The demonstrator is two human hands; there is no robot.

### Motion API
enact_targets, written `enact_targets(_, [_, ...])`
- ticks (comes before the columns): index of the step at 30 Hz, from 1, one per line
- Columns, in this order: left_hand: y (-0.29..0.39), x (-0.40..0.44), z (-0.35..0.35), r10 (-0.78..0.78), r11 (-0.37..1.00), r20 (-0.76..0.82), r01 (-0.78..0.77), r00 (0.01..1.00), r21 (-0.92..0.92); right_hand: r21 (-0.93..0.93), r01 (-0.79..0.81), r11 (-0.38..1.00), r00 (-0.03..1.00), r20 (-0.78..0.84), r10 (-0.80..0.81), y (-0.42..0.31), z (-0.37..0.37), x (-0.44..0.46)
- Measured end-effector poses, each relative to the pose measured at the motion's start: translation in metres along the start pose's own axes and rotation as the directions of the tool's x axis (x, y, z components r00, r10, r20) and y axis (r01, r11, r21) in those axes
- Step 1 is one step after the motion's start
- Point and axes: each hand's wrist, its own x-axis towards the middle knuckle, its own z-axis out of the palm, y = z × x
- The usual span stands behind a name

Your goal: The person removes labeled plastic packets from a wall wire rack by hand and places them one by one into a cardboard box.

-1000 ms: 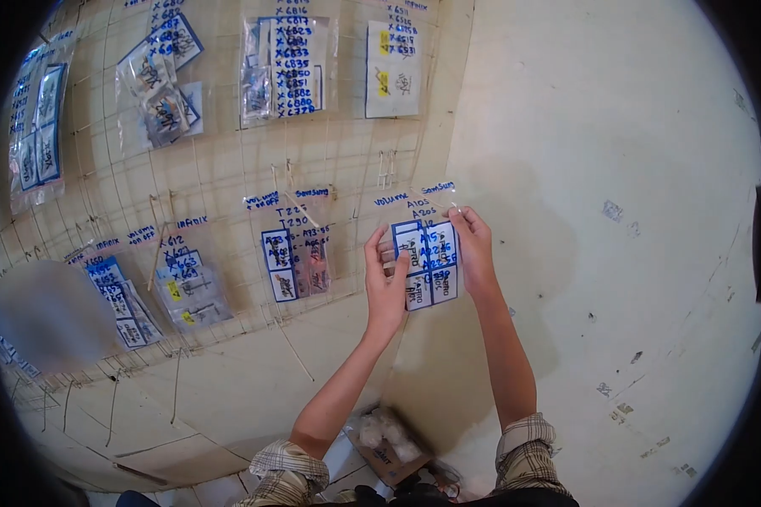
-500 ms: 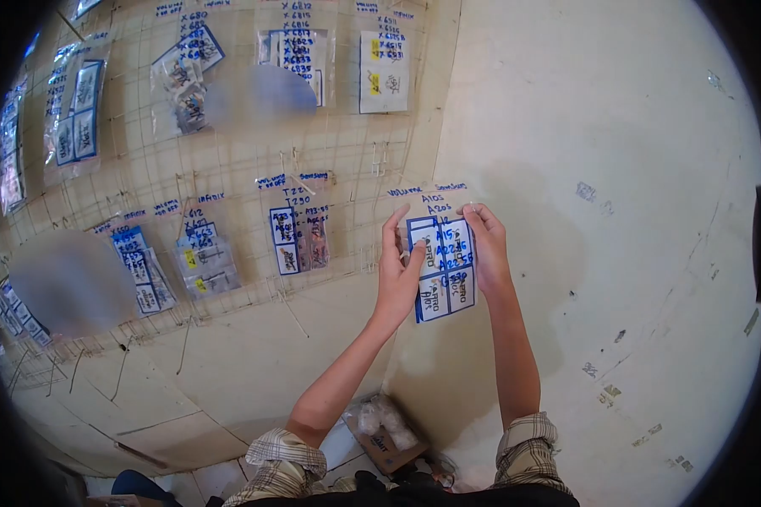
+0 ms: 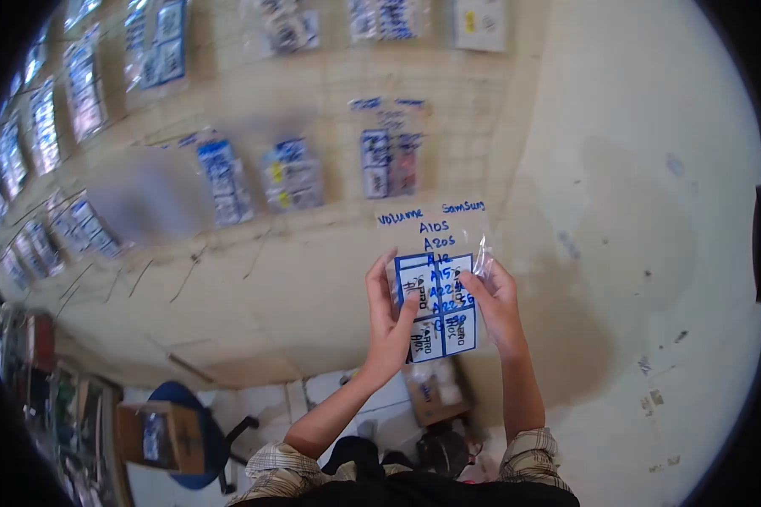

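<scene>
A clear plastic bag [image 3: 436, 291] hangs upright between my hands, in front of my body. Blue handwriting on it reads "Volume", "Samsung" and several model codes such as A10S and A20S. Inside lie several white cards with blue borders. My left hand [image 3: 388, 329] grips the left edge, its thumb across the front and its fingers behind. On the opposite edge, my right hand [image 3: 500, 308] pinches the plastic with its thumb on the front.
A wire grid on the wall carries several bags, including a Samsung one [image 3: 389, 160] and one with yellow labels [image 3: 292, 177]. Bare hooks [image 3: 144, 275] jut out below. On the floor are a cardboard box [image 3: 438, 397] and a blue chair [image 3: 211, 439] holding an open carton [image 3: 186, 439].
My view has swung left and down, so the rack sits higher and the chair shows. The bag is lower in view, and my right hand has moved down its edge.
</scene>
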Motion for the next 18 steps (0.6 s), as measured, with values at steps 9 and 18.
enact_targets(9, [0.061, -0.107, -0.168, 0.012, 0.981, -0.416, 0.069, 0.909, 0.179, 0.103, -0.140, 0.985, 0.879, 0.470, 0.076, 0.085, 0.175, -0.042])
enact_targets(18, [0.125, -0.212, -0.359, 0.109, 0.940, -0.677, 0.147, 0.728, 0.309, -0.173, -0.229, 0.958, 0.580, 0.766, 0.277, 0.186, 0.373, -0.116])
